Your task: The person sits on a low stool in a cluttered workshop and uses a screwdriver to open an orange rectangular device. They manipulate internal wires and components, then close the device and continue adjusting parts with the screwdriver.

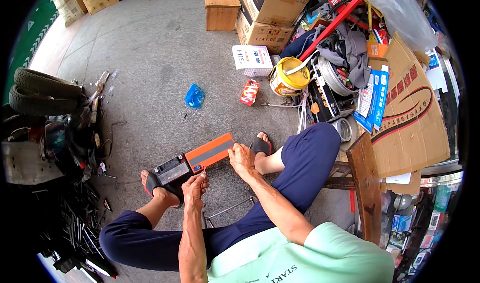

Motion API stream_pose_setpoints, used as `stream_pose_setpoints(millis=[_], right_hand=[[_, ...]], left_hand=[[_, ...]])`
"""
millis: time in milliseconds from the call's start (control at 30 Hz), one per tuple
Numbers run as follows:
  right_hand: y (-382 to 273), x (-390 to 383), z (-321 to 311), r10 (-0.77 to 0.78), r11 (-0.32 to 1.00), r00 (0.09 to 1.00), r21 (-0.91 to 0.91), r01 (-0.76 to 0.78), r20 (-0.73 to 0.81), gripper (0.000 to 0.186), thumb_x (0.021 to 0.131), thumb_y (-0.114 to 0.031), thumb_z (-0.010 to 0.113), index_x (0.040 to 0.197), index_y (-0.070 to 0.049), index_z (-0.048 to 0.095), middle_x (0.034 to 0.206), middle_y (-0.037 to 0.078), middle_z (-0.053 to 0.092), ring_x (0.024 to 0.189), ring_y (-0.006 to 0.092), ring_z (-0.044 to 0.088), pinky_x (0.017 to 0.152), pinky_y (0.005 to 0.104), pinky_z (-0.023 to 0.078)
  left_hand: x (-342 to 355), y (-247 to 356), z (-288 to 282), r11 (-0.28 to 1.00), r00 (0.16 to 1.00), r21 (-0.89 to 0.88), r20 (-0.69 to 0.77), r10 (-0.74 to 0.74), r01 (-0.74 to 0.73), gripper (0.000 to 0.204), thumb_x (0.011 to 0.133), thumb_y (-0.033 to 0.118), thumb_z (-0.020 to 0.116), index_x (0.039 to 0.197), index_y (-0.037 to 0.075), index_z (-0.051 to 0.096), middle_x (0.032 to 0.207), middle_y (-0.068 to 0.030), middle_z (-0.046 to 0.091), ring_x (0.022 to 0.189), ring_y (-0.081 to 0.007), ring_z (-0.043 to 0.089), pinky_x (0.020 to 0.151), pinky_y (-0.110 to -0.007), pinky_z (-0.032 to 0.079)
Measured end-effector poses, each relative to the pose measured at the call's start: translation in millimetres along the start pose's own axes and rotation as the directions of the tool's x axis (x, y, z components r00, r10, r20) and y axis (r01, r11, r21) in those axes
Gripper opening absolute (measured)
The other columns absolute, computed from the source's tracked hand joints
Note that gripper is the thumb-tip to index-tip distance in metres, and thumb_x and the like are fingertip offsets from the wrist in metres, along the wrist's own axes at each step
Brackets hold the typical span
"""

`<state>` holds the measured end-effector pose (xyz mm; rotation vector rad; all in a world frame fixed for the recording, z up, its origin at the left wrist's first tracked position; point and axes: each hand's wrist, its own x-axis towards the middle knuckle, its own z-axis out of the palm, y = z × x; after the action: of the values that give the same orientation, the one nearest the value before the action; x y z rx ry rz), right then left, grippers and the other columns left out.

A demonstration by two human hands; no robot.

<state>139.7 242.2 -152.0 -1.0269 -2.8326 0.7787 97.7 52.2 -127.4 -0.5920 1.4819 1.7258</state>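
Between my feet is a long orange rectangular case with a dark grey strip along its top. A black battery-like block with a pale label adjoins its left end. My right hand is closed on the case's right end, with the thumb and fingers at its near corner. At the near left corner of the case, my left hand is closed in a pinch. A small reddish bit shows at those fingertips, too small to name.
Old tyres and dark scrap parts stand at the left. Beyond the case lie a blue plastic bag and a red box. A yellow-lidded bucket, cartons and a large cardboard sheet crowd the right. A wooden chair is beside me.
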Motion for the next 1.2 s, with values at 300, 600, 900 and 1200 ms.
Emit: stream_pose_setpoints(millis=[300,600,900,1200], right_hand=[[-7,0,-1,0.033,0.997,0.999,0.063,-0.032,-0.014,0.016,0.084,-0.017,0.056,0.086,-0.002,0.057,0.087,0.015,0.061,0.082,0.0328,0.060,0.071,0.0423,0.049],[-10,2,-4,0.010,0.999,1.000,0.046,-0.010,0.004,0.012,0.083,-0.014,0.056,0.085,-0.003,0.059,0.087,0.014,0.060,0.082,0.0320,0.060,0.071,0.0413,0.049],[-14,0,-2,-0.017,0.992,0.995,0.124,0.030,-0.101,0.012,0.082,-0.012,0.058,0.088,-0.002,0.058,0.091,0.014,0.058,0.082,0.0321,0.060,0.071,0.0412,0.050],[-7,3,1,0.039,0.995,0.999,0.087,-0.039,0.002,0.017,0.083,-0.018,0.059,0.088,-0.002,0.058,0.084,0.017,0.061,0.080,0.0339,0.061,0.070,0.0433,0.050]], left_hand=[[0,0,-2,0.987,0.993,-0.130,0.070,0.099,-0.090,0.018,0.081,0.013,0.067,0.092,0.000,0.063,0.074,-0.0053,0.062,0.059,-0.0095,0.055,0.049,-0.018,0.038],[-25,28,6,0.775,0.840,-0.611,0.498,0.217,0.162,0.023,0.081,0.021,0.055,0.090,0.001,0.062,0.076,-0.0072,0.057,0.057,-0.0143,0.044,0.048,-0.023,0.030],[-28,29,3,0.724,0.794,-0.657,0.546,0.268,0.208,0.025,0.081,0.022,0.051,0.086,0.000,0.062,0.070,-0.0040,0.049,0.055,-0.0118,0.038,0.043,-0.022,0.029],[-24,24,5,0.765,0.879,-0.621,0.448,0.165,0.173,0.024,0.079,0.022,0.054,0.090,0.002,0.062,0.068,-0.0038,0.051,0.055,-0.0123,0.041,0.043,-0.022,0.028]])
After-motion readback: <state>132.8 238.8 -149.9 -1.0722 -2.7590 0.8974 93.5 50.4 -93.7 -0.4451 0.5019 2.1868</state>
